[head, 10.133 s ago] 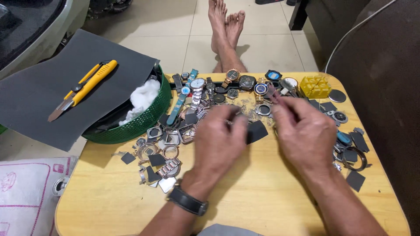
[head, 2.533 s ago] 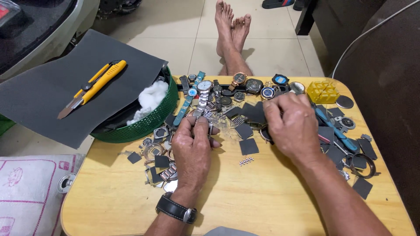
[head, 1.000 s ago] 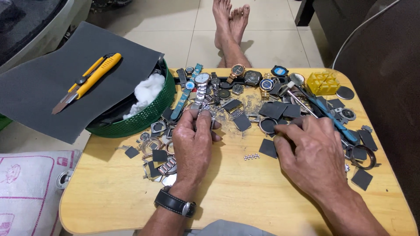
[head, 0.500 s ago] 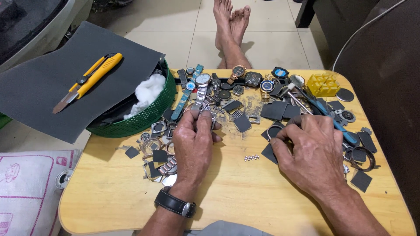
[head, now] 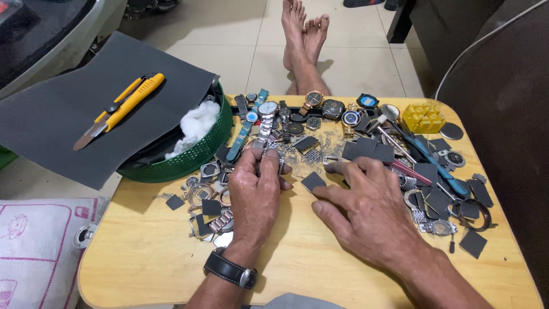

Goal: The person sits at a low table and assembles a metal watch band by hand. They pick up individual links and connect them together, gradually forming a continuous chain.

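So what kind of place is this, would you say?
Probably a home watch-repair spot, not a shop: a low wooden table strewn with wristwatches, a tiled floor, bare feet, and a yellow utility knife nearby.

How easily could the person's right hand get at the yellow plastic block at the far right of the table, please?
Probably yes: the right hand lies flat and holds nothing, and only low, loose watch parts lie before the yellow plastic block.
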